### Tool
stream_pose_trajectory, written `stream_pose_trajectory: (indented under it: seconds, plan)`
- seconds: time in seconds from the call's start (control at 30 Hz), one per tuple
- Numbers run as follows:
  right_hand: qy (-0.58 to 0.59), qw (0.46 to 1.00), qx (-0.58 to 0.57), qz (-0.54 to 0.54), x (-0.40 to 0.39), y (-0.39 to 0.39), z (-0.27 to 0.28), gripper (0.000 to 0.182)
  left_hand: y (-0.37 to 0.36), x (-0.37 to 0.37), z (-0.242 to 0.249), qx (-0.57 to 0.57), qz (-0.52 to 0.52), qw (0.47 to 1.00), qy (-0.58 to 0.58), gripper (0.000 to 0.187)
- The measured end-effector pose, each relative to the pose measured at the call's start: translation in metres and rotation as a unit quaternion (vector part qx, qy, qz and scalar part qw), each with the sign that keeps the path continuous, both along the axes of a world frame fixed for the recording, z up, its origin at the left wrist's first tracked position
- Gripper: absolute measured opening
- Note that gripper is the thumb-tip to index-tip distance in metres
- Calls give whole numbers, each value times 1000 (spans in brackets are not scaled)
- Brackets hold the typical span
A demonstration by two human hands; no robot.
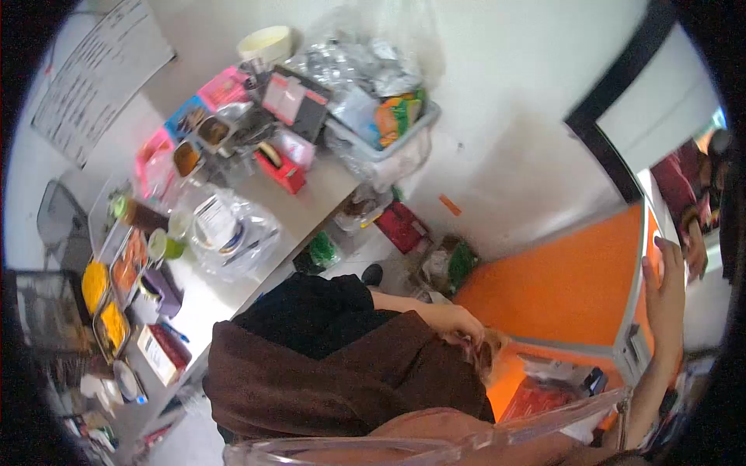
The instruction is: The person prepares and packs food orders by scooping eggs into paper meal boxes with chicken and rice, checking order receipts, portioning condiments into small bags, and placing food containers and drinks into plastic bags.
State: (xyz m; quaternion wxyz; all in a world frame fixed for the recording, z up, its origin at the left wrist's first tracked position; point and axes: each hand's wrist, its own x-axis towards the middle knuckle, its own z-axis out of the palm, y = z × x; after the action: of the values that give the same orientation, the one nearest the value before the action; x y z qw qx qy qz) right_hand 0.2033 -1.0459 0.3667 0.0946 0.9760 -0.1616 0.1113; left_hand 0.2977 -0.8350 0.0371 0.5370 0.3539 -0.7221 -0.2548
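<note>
My left hand [460, 325], below a black sleeve, is closed on a thing I cannot make out; a crinkled clear plastic bag [491, 353] with something reddish hangs beside its fingers. At the right, my right hand [665, 291] is raised with its fingers stretched out and apart, against the edge of an orange door panel [559, 279] with a grey metal frame. Below the panel, near my body, lie a red packet [536, 398] and a small clear and black packet on an orange surface. A brown garment [334, 380] covers my front.
On the left stands a table [299, 206] with a red tape dispenser [280, 169], food trays, bottles and a plastic-wrapped tub. A grey basket [388, 140] holds bags. Boxes and a red item [402, 227] sit on the floor. Another person's hand [696, 252] shows at far right.
</note>
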Motion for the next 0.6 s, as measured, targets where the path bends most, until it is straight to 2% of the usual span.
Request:
stream_pose_trajectory:
  seconds: [0.07,0.13,0.2,0.27,0.3,0.33,0.37,0.43,0.5,0.53,0.6]
  plan:
    - [22,992,-76,101,25,55,-3,42,23,22,8,33,59,998,0,10]
    - [156,972,11,176,52,98,-8,47,53,45,27,2,187,982,-2,9]
    - [304,911,56,273,87,143,-10,49,87,67,48,-25,324,945,-32,7]
    - [403,864,113,280,118,174,-31,46,122,88,76,-80,434,894,-80,8]
    - [357,851,78,378,131,186,-43,41,140,98,92,-125,469,869,-101,10]
    - [305,826,42,472,144,197,-55,37,160,103,103,-119,500,852,-99,13]
    - [279,801,61,526,160,206,-68,33,179,109,108,-113,530,835,-95,16]
    - [233,740,101,623,191,225,-88,27,216,121,111,-146,584,794,-91,17]
    - [149,693,111,697,216,247,-95,24,258,123,132,-128,625,756,-145,19]
    - [104,663,116,732,228,258,-97,22,274,121,141,-130,620,756,-163,19]
    - [93,581,168,791,251,283,-98,21,303,121,154,-130,613,752,-205,20]
